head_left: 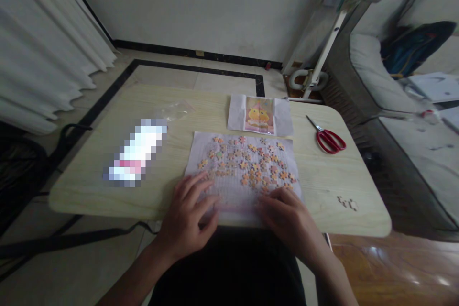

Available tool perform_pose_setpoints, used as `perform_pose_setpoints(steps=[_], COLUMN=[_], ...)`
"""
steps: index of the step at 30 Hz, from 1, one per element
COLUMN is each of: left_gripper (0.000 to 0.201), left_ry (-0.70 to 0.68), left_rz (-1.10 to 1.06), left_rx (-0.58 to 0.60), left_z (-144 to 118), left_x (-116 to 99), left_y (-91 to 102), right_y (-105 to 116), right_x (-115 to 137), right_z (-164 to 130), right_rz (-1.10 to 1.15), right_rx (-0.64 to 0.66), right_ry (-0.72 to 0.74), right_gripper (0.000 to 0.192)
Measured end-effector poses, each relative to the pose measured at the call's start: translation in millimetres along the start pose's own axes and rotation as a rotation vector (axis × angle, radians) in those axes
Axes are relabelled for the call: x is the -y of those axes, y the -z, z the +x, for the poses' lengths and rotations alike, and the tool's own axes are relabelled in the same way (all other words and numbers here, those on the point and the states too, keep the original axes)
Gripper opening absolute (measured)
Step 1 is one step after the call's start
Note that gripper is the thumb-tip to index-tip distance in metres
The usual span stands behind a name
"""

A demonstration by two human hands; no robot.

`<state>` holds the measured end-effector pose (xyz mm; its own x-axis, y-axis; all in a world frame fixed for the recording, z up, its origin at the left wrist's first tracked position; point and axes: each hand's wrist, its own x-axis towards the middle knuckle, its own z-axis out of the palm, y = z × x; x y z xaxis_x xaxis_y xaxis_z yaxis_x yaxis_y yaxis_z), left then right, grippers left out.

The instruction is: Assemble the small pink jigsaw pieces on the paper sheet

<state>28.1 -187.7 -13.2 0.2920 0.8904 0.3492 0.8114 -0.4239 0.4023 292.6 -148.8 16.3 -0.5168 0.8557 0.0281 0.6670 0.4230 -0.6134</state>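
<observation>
Several small jigsaw puzzle pieces (244, 165), mostly orange and pink, lie loose on a printed white sheet (233, 203) at the near side of the table. My left hand (190, 213) rests at the sheet's left edge, fingers apart and slightly bent, the tips close to a few pieces. On the near right part of the sheet is my right hand (287, 213), its fingers curled together just below the piece cluster. Whatever sits between those fingertips is hidden. Beyond the sheet lies a picture (258, 115) of yellow cartoon figures on folded white paper.
Red-handled scissors (329, 140) lie at the table's right, with a few joined pieces (347, 202) nearer the front edge. On the left are a pixelated bright phone-like object (138, 153) and a clear plastic bag (175, 111). A grey sofa (412, 162) stands beyond the right edge.
</observation>
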Motion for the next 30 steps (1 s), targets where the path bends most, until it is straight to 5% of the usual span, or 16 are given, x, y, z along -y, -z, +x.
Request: perform_pose_setpoints(steps=[30], left_gripper=[0.023], left_ry=[0.024], left_rz=[-0.011], left_rx=[0.006], left_z=[0.7], left_x=[-1.2], left_y=[0.8], right_y=[-2.0], right_x=[-0.8], right_z=[2.0], right_rz=[0.008], right_rx=[-0.009], right_ry=[-0.003], right_gripper=[0.012])
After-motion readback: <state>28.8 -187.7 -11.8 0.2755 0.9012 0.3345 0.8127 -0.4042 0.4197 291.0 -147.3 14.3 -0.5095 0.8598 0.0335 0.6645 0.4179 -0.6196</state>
